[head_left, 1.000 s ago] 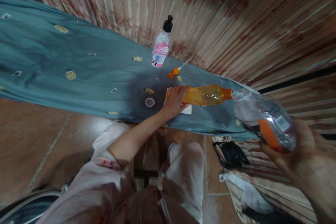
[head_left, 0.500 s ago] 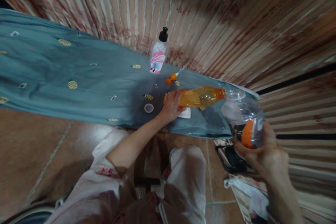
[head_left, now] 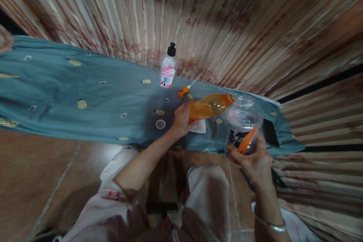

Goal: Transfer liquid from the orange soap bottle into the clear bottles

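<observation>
My left hand (head_left: 182, 120) is wrapped round the base of an orange translucent bottle (head_left: 208, 106). The bottle lies tilted on its side, its uncapped mouth to the right. In my right hand (head_left: 255, 157) is a clear plastic jar (head_left: 244, 119) with an orange and black label, held nearly upright. Its open neck is close to the bottle's mouth; whether they touch I cannot tell. An orange pump top (head_left: 183, 91) with a pale tube lies behind the bottle. Below the bottle a white cloth or paper (head_left: 199, 126) shows in part.
A clear pump bottle (head_left: 168, 70) with a pink label and black pump stands at the back, near the pleated curtain (head_left: 136, 11). A small round cap (head_left: 160, 124) lies left of my left hand. A dark phone-like slab (head_left: 270, 133) rests on the blue cloth (head_left: 113, 94) at right.
My right hand has brought the jar left and turned it more upright. The orange bottle's mouth has tipped slightly up. The dark slab behind the jar has come into view.
</observation>
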Demonstrator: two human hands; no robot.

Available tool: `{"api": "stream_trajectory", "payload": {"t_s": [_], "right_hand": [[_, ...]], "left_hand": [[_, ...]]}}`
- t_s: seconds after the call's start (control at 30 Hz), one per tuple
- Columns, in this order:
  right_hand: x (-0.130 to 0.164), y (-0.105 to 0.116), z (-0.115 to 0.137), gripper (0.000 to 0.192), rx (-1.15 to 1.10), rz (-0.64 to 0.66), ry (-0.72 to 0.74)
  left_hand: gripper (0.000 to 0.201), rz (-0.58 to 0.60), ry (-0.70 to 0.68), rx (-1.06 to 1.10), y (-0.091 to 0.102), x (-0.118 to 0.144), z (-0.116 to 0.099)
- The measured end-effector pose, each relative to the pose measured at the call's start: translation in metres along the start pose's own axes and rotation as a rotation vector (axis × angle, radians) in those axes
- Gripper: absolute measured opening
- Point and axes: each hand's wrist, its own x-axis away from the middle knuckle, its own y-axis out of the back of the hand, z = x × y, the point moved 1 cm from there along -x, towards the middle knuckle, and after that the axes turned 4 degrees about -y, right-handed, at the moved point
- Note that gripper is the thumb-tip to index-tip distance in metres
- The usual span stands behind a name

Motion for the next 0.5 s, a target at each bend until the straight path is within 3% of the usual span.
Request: {"api": "stream_trajectory", "payload": {"t_s": [0.23,0.5], "right_hand": [[-0.002,-0.024,0.016,0.107,-0.179,-0.004,-0.051],[0.0,-0.055,0.031,0.102,-0.47,0.139,-0.051]], "left_hand": [[0.084,-0.112,0.004,0.201,0.0,-0.001,0.018],[0.086,-0.202,0.048,0.452,0.004,-0.001,0.021]]}}
